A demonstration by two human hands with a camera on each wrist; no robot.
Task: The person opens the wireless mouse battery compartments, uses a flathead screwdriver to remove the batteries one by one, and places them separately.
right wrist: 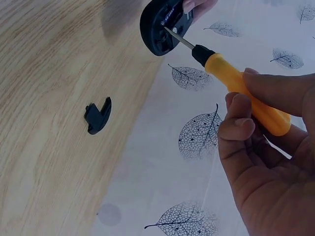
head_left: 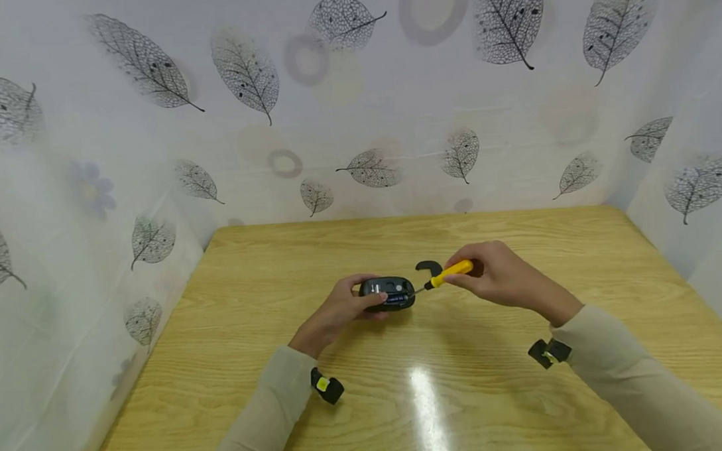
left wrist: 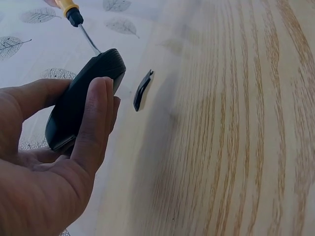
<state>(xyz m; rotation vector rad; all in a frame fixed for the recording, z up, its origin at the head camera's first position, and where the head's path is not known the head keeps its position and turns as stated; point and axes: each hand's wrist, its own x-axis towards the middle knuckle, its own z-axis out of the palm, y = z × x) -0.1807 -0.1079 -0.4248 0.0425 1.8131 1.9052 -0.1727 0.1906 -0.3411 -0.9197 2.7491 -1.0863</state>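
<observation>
My left hand (head_left: 341, 307) grips a black computer mouse (head_left: 403, 285), turned so its underside faces up, with the thumb across it. A dark battery (head_left: 396, 299) lies in the open compartment by the thumb tip. In my right hand (head_left: 501, 274) is a screwdriver with a yellow handle (head_left: 458, 270) and a black collar, pinched between thumb and fingers. Its thin metal shaft (right wrist: 183, 40) reaches into the compartment at the end of the mouse. On the table behind the screwdriver lies the black battery cover (right wrist: 98, 116), a curved piece with a tab.
The wooden table (head_left: 249, 269) carries the work, with a bright light reflection near its front. A white curtain (head_left: 357, 106) with leaf prints stands along the back and sides. Each sleeve has a small black wrist camera (head_left: 327, 386) at the cuff.
</observation>
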